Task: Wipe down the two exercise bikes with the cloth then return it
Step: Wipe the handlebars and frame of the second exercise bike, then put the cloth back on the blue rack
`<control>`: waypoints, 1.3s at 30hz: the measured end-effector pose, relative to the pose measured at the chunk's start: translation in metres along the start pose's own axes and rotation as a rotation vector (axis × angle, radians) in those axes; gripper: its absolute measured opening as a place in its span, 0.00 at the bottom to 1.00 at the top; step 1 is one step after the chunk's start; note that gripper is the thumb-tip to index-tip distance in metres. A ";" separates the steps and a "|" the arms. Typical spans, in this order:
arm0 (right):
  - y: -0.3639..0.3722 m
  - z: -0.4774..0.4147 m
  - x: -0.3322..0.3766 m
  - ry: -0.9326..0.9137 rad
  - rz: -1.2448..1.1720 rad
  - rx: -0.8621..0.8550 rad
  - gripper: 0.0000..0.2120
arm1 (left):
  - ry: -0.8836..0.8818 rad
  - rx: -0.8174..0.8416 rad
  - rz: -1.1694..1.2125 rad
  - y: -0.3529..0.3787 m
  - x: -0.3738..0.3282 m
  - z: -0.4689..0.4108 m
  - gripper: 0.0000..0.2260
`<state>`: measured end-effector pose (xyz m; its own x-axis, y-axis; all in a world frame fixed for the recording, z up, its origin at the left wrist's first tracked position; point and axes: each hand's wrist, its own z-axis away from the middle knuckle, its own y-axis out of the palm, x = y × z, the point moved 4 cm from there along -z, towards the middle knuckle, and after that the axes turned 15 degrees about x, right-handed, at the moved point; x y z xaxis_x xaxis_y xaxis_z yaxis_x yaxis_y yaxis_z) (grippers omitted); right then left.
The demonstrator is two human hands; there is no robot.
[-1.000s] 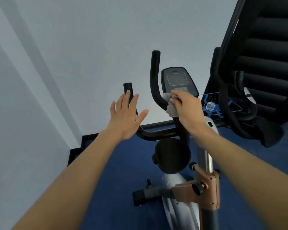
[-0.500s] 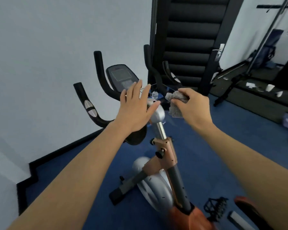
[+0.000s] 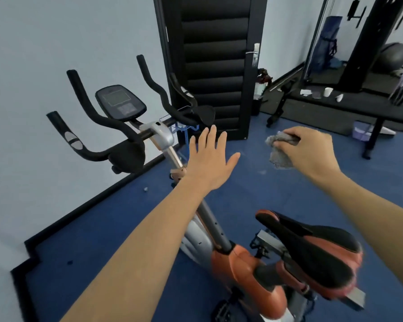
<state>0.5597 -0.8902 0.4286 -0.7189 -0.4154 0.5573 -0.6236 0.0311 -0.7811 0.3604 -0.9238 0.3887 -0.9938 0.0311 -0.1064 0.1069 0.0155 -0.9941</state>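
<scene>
Above the blue floor (image 3: 126, 228) right of the handlebars (image 3: 116, 126), fingers (image 3: 307, 135) of my right hand (image 3: 312, 152) pinch the bunched cloth (image 3: 278, 156), left hand (image 3: 209, 161) flat and empty; a slack pinch could drop it before the saddle (image 3: 312, 247) gets wiped.

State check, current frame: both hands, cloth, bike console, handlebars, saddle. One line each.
Left hand: open, fingers straight, holds nothing, touches nothing.
Right hand: grips the cloth, clear of the bike.
Crumpled grey cloth: bunched, held in mid-air, touching no bike part.
Dark oval console: no readout legible; on or off, cannot tell.
Black foam handlebars: no hand on them.
Orange-and-black saddle: mounted, untouched.
</scene>
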 end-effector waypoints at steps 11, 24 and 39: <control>-0.119 0.067 -0.168 -0.096 0.040 0.161 0.06 | -0.177 0.097 -0.002 0.066 -0.224 -0.003 0.30; -0.202 -0.037 -0.306 -0.174 0.063 0.146 0.06 | -0.252 0.070 -0.011 0.070 -0.339 -0.163 0.30; -0.149 -0.358 -0.371 -0.435 0.086 0.305 0.09 | -0.585 -0.014 -0.021 0.069 -0.255 -0.408 0.30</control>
<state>0.8093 -0.4154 0.4393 -0.5291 -0.7636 0.3702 -0.4039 -0.1570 -0.9012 0.6331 -0.5230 0.3544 -0.8462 -0.5263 -0.0837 0.0838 0.0236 -0.9962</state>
